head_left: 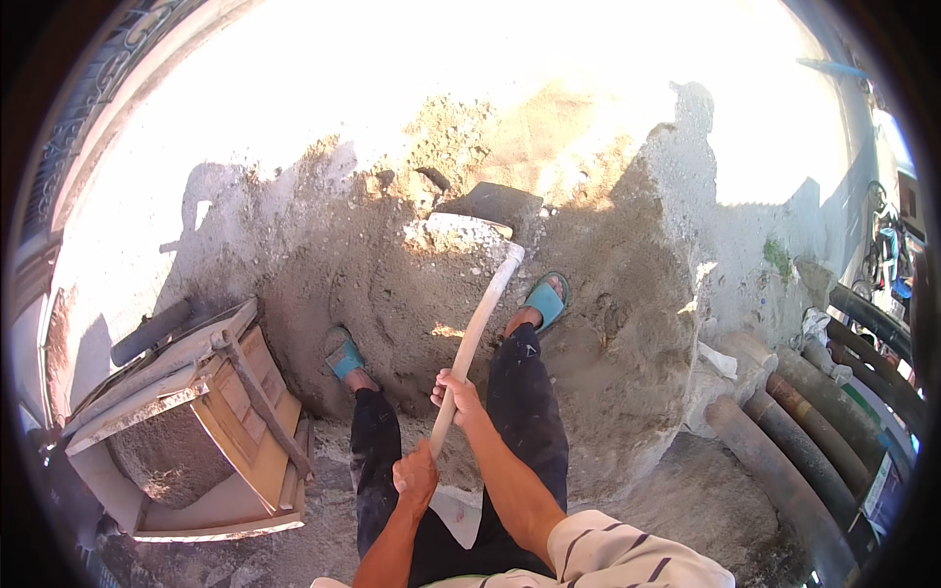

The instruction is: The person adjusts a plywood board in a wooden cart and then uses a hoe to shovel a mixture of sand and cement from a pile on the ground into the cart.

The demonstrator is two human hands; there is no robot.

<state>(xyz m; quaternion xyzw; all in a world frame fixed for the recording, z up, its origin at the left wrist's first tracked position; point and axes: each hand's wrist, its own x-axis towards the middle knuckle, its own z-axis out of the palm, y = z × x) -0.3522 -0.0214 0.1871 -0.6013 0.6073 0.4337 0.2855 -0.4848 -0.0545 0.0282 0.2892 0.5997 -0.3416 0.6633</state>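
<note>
I hold a hoe by its long, pale, slightly curved wooden handle (479, 323). Around the lower end of the handle my left hand (416, 474) is closed, near my body. Higher up, my right hand (458, 395) wraps the same handle. The hoe's broad blade (469, 226) rests against the sandy soil (421, 269) beyond my feet, in front of a dark shadow. Some light grit lies on and around the blade, and its far edge cannot be made out clearly.
A wooden box frame (252, 412) with sand inside stands at the left, beside a dark cylinder (152, 331). Several long pipes (784, 461) lie at the right. My feet, in teal sandals (546, 302), stand apart on the sand. Loose lumps (431, 179) lie ahead, in strong glare.
</note>
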